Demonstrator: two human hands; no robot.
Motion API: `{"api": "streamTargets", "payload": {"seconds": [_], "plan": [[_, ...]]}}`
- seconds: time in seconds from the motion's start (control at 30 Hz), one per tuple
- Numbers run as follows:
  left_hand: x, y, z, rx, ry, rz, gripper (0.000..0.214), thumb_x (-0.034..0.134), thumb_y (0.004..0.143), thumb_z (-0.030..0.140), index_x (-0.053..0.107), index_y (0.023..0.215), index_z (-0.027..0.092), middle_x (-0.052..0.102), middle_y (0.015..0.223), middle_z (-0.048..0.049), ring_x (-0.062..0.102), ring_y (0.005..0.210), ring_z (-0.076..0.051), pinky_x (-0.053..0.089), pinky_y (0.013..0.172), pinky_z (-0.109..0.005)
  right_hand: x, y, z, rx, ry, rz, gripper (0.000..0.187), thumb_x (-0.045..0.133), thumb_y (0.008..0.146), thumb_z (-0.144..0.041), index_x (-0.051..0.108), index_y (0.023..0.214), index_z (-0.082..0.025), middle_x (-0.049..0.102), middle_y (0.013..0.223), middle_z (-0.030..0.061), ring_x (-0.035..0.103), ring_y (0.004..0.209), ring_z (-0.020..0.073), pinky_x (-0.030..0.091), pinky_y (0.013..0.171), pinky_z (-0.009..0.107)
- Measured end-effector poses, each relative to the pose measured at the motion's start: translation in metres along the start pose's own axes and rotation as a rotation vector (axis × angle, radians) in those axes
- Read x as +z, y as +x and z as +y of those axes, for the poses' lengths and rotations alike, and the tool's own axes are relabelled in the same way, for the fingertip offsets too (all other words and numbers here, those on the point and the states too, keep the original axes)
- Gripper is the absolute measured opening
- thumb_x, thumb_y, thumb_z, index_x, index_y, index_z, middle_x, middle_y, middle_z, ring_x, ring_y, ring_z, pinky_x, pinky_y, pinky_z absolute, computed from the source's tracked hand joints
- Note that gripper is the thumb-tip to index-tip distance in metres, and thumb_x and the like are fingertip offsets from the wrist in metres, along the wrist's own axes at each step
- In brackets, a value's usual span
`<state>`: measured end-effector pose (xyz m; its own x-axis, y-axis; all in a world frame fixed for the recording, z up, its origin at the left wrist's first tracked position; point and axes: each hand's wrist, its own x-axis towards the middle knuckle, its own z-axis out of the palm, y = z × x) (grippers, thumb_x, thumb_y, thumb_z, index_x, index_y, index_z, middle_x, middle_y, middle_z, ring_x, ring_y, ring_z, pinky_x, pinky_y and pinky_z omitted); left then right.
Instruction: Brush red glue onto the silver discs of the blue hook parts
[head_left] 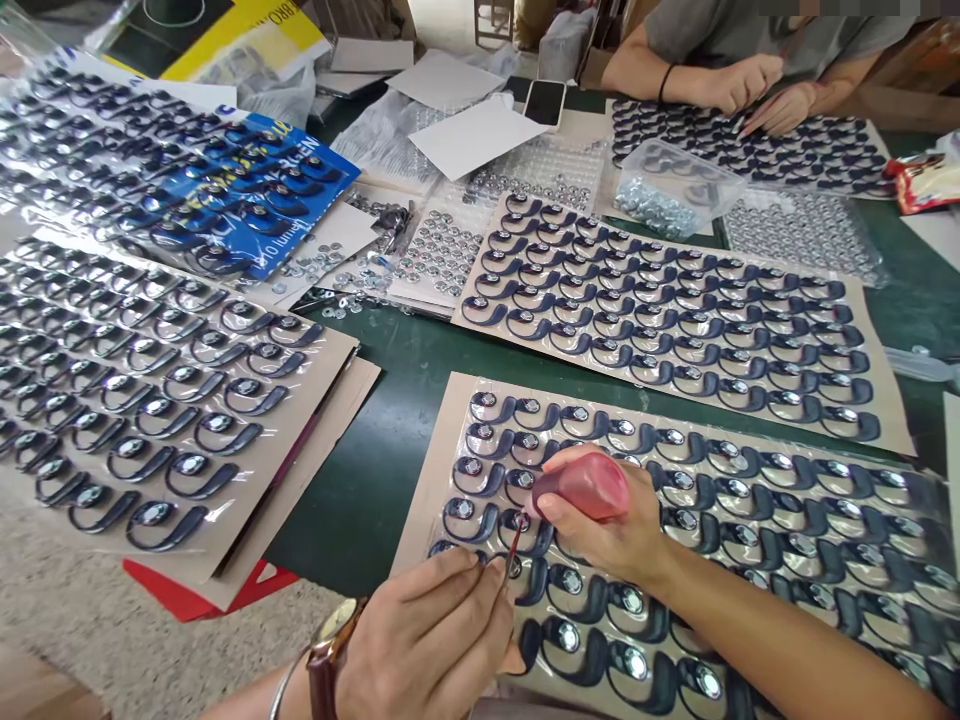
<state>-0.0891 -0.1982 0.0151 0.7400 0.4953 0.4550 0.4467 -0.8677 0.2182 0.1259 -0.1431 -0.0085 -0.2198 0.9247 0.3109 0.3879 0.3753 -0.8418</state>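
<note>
My right hand (634, 525) is wrapped round a red squeeze bottle (583, 486), tilted with its narrow end down to the left. That end is close to a dark hook-shaped piece with a shiny round centre (523, 520); I cannot tell whether they touch. My left hand (435, 635), wearing a wristwatch (335, 635), pinches a thin reddish stick (515, 543) whose tip points up toward the same piece. Both hands are over a cardboard sheet (427, 480) covered with rows of these pieces under clear plastic. My forearm hides part of the rows.
More filled sheets lie behind (885, 420) and at left (322, 350). A clear tub of small metal parts (660, 200), loose washers (341, 305), white cards (476, 140) and a phone (544, 103) are farther back. Across the table, another person's hands (757, 95) work over a sheet.
</note>
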Motion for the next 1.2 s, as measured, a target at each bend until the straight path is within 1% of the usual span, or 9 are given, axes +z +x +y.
{"api": "streamTargets", "payload": {"seconds": [0.27, 0.43, 0.5, 0.7, 0.8, 0.93, 1.0, 1.1, 1.2], "plan": [[-0.003, 0.006, -0.003, 0.013, 0.006, -0.002, 0.022, 0.049, 0.088, 0.021, 0.066, 0.091, 0.007, 0.069, 0.093, -0.0087, 0.065, 0.093, -0.018, 0.055, 0.085, -0.029, -0.001, -0.004, 0.002, 0.007, 0.065, 0.031, 0.018, 0.064, 0.073, -0.026, 0.058, 0.088, -0.018, 0.065, 0.061, -0.0008, 0.062, 0.052, 0.0136, 0.052, 0.052, 0.025], [-0.001, 0.005, -0.003, 0.003, -0.003, -0.013, 0.022, 0.049, 0.089, 0.021, 0.066, 0.093, 0.007, 0.069, 0.095, -0.0088, 0.064, 0.093, -0.018, 0.054, 0.085, -0.029, -0.001, -0.003, 0.001, 0.035, 0.024, 0.045, 0.013, 0.064, 0.073, -0.024, 0.058, 0.082, -0.017, 0.064, 0.06, 0.0001, 0.061, 0.049, 0.0129, 0.051, 0.051, 0.024], [-0.002, 0.006, -0.004, -0.025, -0.006, -0.029, 0.022, 0.049, 0.089, 0.021, 0.065, 0.093, 0.006, 0.069, 0.095, -0.0085, 0.064, 0.094, -0.017, 0.054, 0.085, -0.029, -0.001, -0.002, 0.001, 0.057, 0.008, 0.027, 0.013, 0.064, 0.074, -0.025, 0.058, 0.082, -0.017, 0.064, 0.059, 0.0, 0.06, 0.048, 0.0127, 0.051, 0.051, 0.024], [-0.002, 0.007, -0.005, 0.014, -0.024, 0.002, 0.027, 0.041, 0.091, 0.017, 0.065, 0.091, 0.006, 0.07, 0.09, -0.0085, 0.066, 0.089, -0.017, 0.054, 0.082, -0.028, 0.0, -0.002, 0.001, 0.099, 0.016, -0.021, 0.017, 0.063, 0.075, -0.028, 0.057, 0.086, -0.017, 0.065, 0.059, 0.0007, 0.061, 0.05, 0.0142, 0.052, 0.052, 0.026], [-0.001, 0.005, -0.004, 0.029, -0.027, 0.029, 0.026, 0.043, 0.091, 0.018, 0.066, 0.091, 0.006, 0.069, 0.091, -0.0094, 0.065, 0.09, -0.018, 0.054, 0.083, -0.029, -0.001, -0.001, 0.0, 0.08, 0.01, -0.016, 0.014, 0.062, 0.076, -0.026, 0.057, 0.085, -0.017, 0.063, 0.057, 0.0, 0.059, 0.048, 0.0135, 0.052, 0.05, 0.026], [-0.002, 0.006, -0.002, -0.017, -0.028, 0.026, 0.02, 0.051, 0.086, 0.017, 0.066, 0.092, 0.006, 0.069, 0.092, -0.0101, 0.065, 0.091, -0.019, 0.054, 0.084, -0.031, -0.002, -0.001, 0.0, 0.023, 0.018, 0.05, 0.012, 0.063, 0.075, -0.025, 0.057, 0.082, -0.018, 0.063, 0.062, 0.0004, 0.06, 0.05, 0.0123, 0.051, 0.05, 0.024], [-0.003, 0.008, -0.003, -0.005, -0.034, 0.026, 0.021, 0.049, 0.087, 0.017, 0.066, 0.091, 0.005, 0.07, 0.091, -0.0102, 0.066, 0.09, -0.019, 0.055, 0.083, -0.031, -0.002, -0.001, 0.0, 0.008, 0.026, 0.073, 0.012, 0.063, 0.074, -0.025, 0.057, 0.082, -0.018, 0.064, 0.065, 0.0013, 0.061, 0.052, 0.0127, 0.051, 0.05, 0.024], [-0.004, 0.01, -0.005, 0.008, -0.034, 0.018, 0.026, 0.043, 0.09, 0.017, 0.067, 0.089, 0.006, 0.07, 0.089, -0.0099, 0.066, 0.089, -0.018, 0.055, 0.081, -0.03, -0.002, -0.002, 0.001, 0.051, 0.039, 0.045, 0.012, 0.062, 0.074, -0.024, 0.057, 0.084, -0.018, 0.063, 0.061, 0.001, 0.06, 0.05, 0.0135, 0.051, 0.05, 0.025], [-0.005, 0.011, -0.007, 0.013, -0.03, 0.012, 0.025, 0.045, 0.09, 0.019, 0.067, 0.089, 0.006, 0.07, 0.089, -0.0101, 0.066, 0.088, -0.018, 0.055, 0.081, -0.029, -0.002, -0.002, 0.001, 0.106, 0.042, 0.01, 0.012, 0.062, 0.075, -0.024, 0.057, 0.083, -0.018, 0.062, 0.058, 0.0004, 0.059, 0.048, 0.014, 0.051, 0.05, 0.026]]}}
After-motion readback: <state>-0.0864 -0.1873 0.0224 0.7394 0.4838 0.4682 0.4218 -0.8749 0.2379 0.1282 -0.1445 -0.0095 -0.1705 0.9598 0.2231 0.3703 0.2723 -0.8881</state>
